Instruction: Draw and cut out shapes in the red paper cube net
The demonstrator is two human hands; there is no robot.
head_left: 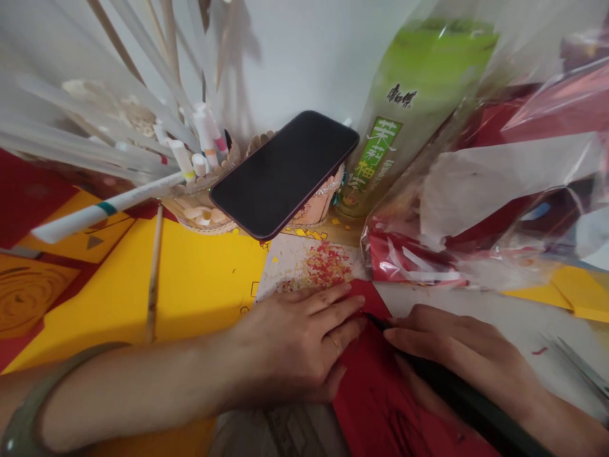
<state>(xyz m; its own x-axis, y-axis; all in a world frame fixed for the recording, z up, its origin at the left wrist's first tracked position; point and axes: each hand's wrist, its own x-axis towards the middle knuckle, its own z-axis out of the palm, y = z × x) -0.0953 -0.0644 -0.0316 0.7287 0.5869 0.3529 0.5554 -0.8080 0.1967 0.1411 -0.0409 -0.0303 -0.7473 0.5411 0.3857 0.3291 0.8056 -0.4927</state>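
Note:
My left hand point(304, 333) lies flat with its fingers stretched out, pressing on a sheet of red paper point(366, 393). My right hand point(466, 355) is closed around a dark, slim craft knife point(457, 390). The knife's thin black tip touches or nearly touches the red paper beside my left fingertips; the exact contact is too small to tell. Dark drawn lines run over the lower part of the red paper. Small red and tan paper scraps point(328, 263) lie just beyond my left hand.
A black phone point(285, 171) leans on craft-stick holders with white markers point(207, 133). A green-labelled drink bottle point(409, 108) stands behind; a clear plastic bag point(504, 203) is on the right. Yellow paper point(204, 279), a thin brush point(155, 273) and blurred metal tweezers point(578, 362) lie around.

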